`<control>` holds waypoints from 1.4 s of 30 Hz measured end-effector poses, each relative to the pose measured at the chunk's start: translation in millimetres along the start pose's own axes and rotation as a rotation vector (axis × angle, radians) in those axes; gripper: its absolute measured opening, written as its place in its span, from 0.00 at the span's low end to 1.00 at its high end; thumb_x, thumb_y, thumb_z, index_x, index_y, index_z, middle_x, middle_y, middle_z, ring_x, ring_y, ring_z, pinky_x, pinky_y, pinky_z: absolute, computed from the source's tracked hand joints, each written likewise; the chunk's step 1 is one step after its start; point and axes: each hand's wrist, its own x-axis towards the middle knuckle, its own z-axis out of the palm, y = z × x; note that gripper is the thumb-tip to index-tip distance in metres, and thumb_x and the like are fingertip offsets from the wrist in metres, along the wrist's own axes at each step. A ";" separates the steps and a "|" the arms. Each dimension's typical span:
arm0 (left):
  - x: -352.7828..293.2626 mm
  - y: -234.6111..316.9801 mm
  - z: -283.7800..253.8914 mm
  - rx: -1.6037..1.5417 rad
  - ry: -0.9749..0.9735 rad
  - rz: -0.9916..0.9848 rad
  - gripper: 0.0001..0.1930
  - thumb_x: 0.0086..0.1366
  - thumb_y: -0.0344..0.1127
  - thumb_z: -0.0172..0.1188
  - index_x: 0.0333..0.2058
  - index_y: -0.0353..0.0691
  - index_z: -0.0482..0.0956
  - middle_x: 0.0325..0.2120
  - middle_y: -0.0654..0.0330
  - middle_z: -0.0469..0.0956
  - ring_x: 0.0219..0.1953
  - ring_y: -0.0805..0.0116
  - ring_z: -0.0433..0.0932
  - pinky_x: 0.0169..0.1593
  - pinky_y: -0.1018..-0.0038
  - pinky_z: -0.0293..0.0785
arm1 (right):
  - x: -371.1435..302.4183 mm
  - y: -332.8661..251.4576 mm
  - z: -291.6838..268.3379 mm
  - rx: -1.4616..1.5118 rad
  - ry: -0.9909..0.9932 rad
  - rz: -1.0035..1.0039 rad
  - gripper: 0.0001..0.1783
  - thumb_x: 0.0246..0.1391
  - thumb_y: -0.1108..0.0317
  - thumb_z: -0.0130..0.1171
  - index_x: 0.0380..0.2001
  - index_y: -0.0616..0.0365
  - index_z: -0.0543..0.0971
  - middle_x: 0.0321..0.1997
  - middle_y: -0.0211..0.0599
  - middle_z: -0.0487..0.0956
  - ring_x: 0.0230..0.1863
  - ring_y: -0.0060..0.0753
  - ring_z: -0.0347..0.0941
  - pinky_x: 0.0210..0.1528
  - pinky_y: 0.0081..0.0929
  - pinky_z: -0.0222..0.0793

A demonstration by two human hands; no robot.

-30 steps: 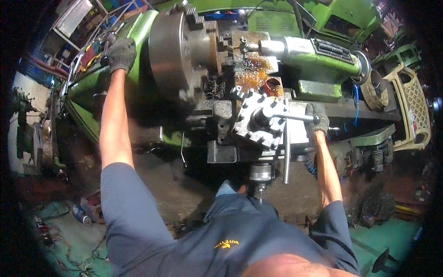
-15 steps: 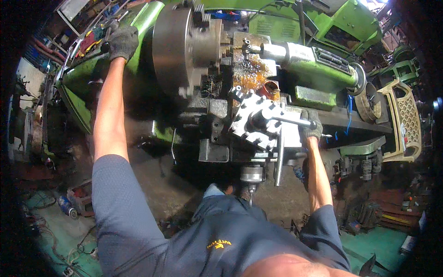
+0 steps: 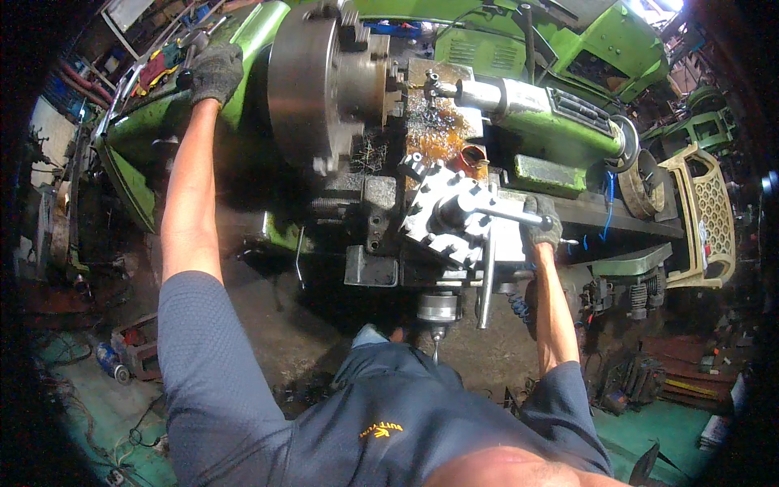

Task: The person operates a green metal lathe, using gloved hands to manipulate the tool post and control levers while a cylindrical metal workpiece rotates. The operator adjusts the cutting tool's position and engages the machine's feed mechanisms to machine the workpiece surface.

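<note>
On the left, my left hand [image 3: 217,75], in a dark knit glove, is closed round a lever with a black knob [image 3: 185,79] at the green headstock [image 3: 251,36]. My right hand [image 3: 544,231], gloved too, is at the far end of the tool post handle [image 3: 511,214]. That handle crosses in front of it, and its fingers are mostly hidden. The large steel chuck [image 3: 302,89] looks blurred, as if spinning. Facing the chuck is the tailstock [image 3: 527,97], with a metal piece [image 3: 439,84] at its nose. The square tool post [image 3: 438,207] stands nearer me.
Oily brown fluid wets the plate [image 3: 442,122] under the tailstock nose, where a small red cup [image 3: 472,157] stands. Dark shavings [image 3: 371,154] lie beneath the chuck. A beige plastic chair [image 3: 704,215] is at the right. A blue can [image 3: 112,362] lies on the floor at left.
The chuck's blurred jaws show differently. The whole view has shifted slightly, while both hands stay at the same places on the machine.
</note>
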 end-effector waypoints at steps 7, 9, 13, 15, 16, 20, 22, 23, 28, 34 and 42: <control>8.0 6.3 -0.1 0.016 0.009 0.020 0.09 0.61 0.38 0.53 0.30 0.47 0.82 0.34 0.53 0.81 0.41 0.48 0.80 0.44 0.53 0.75 | -2.8 8.4 1.1 0.014 0.064 0.012 0.22 0.65 0.49 0.50 0.46 0.53 0.82 0.51 0.52 0.78 0.54 0.59 0.73 0.56 0.50 0.70; 1.2 -1.7 -0.5 0.025 0.007 0.012 0.09 0.61 0.38 0.53 0.30 0.47 0.82 0.34 0.53 0.81 0.41 0.48 0.80 0.44 0.53 0.74 | 0.5 5.8 8.0 0.016 0.038 -0.003 0.21 0.65 0.50 0.49 0.45 0.53 0.83 0.51 0.52 0.78 0.54 0.59 0.73 0.56 0.50 0.70; -1.6 1.4 -4.9 0.021 0.013 0.006 0.08 0.61 0.38 0.53 0.30 0.47 0.82 0.33 0.53 0.81 0.41 0.48 0.80 0.45 0.53 0.74 | 0.9 7.0 8.8 0.008 0.024 -0.030 0.21 0.65 0.50 0.49 0.45 0.53 0.83 0.51 0.52 0.78 0.55 0.59 0.73 0.56 0.50 0.70; 2.5 6.1 -4.9 0.018 0.045 0.032 0.08 0.61 0.38 0.53 0.30 0.46 0.82 0.33 0.52 0.81 0.41 0.47 0.80 0.45 0.53 0.74 | 2.5 13.7 7.2 -0.022 0.005 0.001 0.22 0.65 0.50 0.49 0.46 0.53 0.82 0.51 0.52 0.78 0.54 0.59 0.73 0.56 0.51 0.70; 8.0 10.8 -2.6 -0.001 0.046 0.033 0.09 0.61 0.38 0.53 0.31 0.46 0.82 0.34 0.53 0.81 0.41 0.48 0.80 0.45 0.53 0.74 | 1.6 19.8 4.0 -0.041 0.001 0.023 0.22 0.65 0.49 0.49 0.46 0.53 0.82 0.51 0.52 0.78 0.54 0.59 0.73 0.56 0.51 0.70; 2.4 3.9 -8.5 0.019 0.010 0.017 0.09 0.61 0.38 0.53 0.31 0.46 0.82 0.34 0.53 0.82 0.41 0.48 0.80 0.46 0.53 0.75 | 1.5 12.5 13.2 -0.028 0.027 -0.011 0.22 0.65 0.49 0.49 0.46 0.54 0.82 0.51 0.53 0.78 0.54 0.60 0.73 0.56 0.52 0.69; 2.2 2.1 -5.5 0.038 -0.004 0.011 0.09 0.61 0.38 0.53 0.31 0.46 0.82 0.34 0.53 0.82 0.41 0.48 0.80 0.45 0.53 0.75 | 1.7 12.5 13.2 -0.027 0.049 -0.035 0.22 0.65 0.50 0.49 0.46 0.54 0.82 0.51 0.53 0.78 0.54 0.60 0.73 0.57 0.52 0.69; 1.8 -0.8 -3.0 0.059 -0.013 0.007 0.09 0.61 0.38 0.53 0.31 0.47 0.82 0.35 0.53 0.82 0.41 0.48 0.80 0.45 0.53 0.75 | 2.0 12.8 13.1 -0.015 0.041 -0.032 0.22 0.65 0.50 0.49 0.46 0.53 0.82 0.51 0.53 0.78 0.54 0.60 0.73 0.57 0.52 0.69; 4.5 5.2 1.7 0.036 0.001 -0.017 0.09 0.61 0.38 0.53 0.31 0.47 0.82 0.35 0.54 0.82 0.41 0.49 0.80 0.45 0.53 0.75 | -1.3 12.5 5.3 0.008 0.042 -0.003 0.20 0.64 0.50 0.50 0.44 0.53 0.82 0.50 0.52 0.79 0.54 0.59 0.73 0.56 0.51 0.70; 5.6 -0.3 3.4 0.001 0.045 -0.013 0.10 0.62 0.40 0.54 0.31 0.46 0.83 0.32 0.51 0.81 0.39 0.47 0.80 0.43 0.54 0.74 | 0.8 2.5 2.8 -0.015 0.022 0.022 0.21 0.65 0.50 0.49 0.43 0.53 0.83 0.49 0.51 0.79 0.54 0.58 0.74 0.55 0.50 0.70; 7.0 11.3 -10.2 0.050 0.053 0.026 0.09 0.61 0.39 0.54 0.27 0.47 0.83 0.31 0.53 0.82 0.38 0.50 0.81 0.46 0.56 0.74 | -0.8 2.2 -6.1 -0.079 -0.042 0.041 0.23 0.66 0.51 0.49 0.49 0.57 0.81 0.55 0.51 0.79 0.58 0.58 0.74 0.60 0.45 0.70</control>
